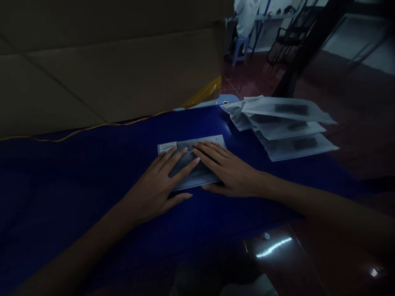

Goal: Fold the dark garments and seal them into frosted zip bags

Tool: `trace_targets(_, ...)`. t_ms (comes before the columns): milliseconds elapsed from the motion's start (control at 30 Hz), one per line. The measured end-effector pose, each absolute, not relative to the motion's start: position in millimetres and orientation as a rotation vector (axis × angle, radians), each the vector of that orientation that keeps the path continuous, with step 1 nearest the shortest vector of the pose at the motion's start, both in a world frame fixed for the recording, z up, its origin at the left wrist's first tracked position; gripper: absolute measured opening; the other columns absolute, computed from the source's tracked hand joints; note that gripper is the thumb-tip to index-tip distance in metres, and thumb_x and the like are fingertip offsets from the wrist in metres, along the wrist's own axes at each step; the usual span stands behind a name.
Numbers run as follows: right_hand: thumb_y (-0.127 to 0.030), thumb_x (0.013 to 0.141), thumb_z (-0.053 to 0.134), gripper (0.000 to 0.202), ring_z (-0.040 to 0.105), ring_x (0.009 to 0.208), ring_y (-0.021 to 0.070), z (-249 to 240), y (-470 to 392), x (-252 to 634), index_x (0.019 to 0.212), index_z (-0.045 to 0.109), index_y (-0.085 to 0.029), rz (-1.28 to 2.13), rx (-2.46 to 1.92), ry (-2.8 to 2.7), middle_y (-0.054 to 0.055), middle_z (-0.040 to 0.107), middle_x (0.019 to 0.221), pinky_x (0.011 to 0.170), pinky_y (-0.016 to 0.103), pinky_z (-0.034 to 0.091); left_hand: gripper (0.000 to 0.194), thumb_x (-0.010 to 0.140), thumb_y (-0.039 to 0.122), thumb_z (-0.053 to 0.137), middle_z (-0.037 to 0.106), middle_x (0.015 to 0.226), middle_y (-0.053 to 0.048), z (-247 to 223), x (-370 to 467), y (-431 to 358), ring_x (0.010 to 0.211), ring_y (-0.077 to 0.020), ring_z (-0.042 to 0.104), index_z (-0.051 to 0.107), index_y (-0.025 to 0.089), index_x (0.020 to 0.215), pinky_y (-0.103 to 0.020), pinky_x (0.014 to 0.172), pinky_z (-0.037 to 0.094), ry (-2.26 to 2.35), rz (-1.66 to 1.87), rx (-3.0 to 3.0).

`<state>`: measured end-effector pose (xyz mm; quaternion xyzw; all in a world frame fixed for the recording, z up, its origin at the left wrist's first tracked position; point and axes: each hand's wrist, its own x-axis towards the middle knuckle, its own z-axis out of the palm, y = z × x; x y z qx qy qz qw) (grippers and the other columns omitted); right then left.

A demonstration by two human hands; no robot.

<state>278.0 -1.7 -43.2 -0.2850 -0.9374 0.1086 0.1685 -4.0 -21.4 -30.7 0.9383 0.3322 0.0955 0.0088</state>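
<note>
A pale, translucent flat packet with a white printed label at its upper left corner lies on the blue table. Spread over its left part, my left hand rests with the fingers apart and the thumb on the table beside the near edge. My right hand lies flat across the packet's right part, fingers stretched out toward the left. The fingertips of both hands come close together near the packet's middle. Part of the packet is hidden under them.
Several similar packets overlap in a pile at the table's right end. Behind the table stands a large cardboard box, with a thin yellow-red wire along its base. A person in white sits on a blue stool farther back.
</note>
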Motion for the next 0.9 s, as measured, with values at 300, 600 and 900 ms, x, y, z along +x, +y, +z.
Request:
trace_targets(300,-0.065,0.106,0.048,0.092,0.011,0.166,0.034,-40.5,-3.0,278.0,0.169,0.017,-0.006,0.282,-0.81,-2.676,0.025,0.021,0.176,0.133,0.061,0.022,0.089,0.105,0.072,0.039,0.037,0.172,-0.015,-24.8,-12.4,-17.3,0.156,-0.0454,0.035,0.005,0.026,0.173,-0.067,0.122,0.035,1.201,0.215,2.943)
trace_targets(600,-0.056,0.11,0.047,0.076,0.006,0.167,0.0326,-36.3,-4.4,278.6,0.169,0.023,-0.016,0.278,-0.756,-2.767,0.021,0.011,0.179,0.133,0.061,0.02,0.067,0.108,0.034,0.037,0.032,0.173,-0.014,-28.6,-37.1,-2.2,0.156,-0.0542,0.03,0.016,0.039,0.171,-0.078,0.113,0.039,1.509,0.169,2.909)
trace_targets(900,-0.056,0.11,0.044,0.075,0.01,0.166,0.0363,-40.0,-5.6,279.4,0.17,0.024,-0.014,0.39,-0.778,-2.784,0.023,0.015,0.177,0.132,0.062,0.022,0.073,0.101,0.006,0.032,0.024,0.176,-0.014,-18.2,-60.9,12.2,0.156,-0.0452,0.035,0.025,0.031,0.17,-0.066,0.116,0.047,1.839,0.025,2.661)
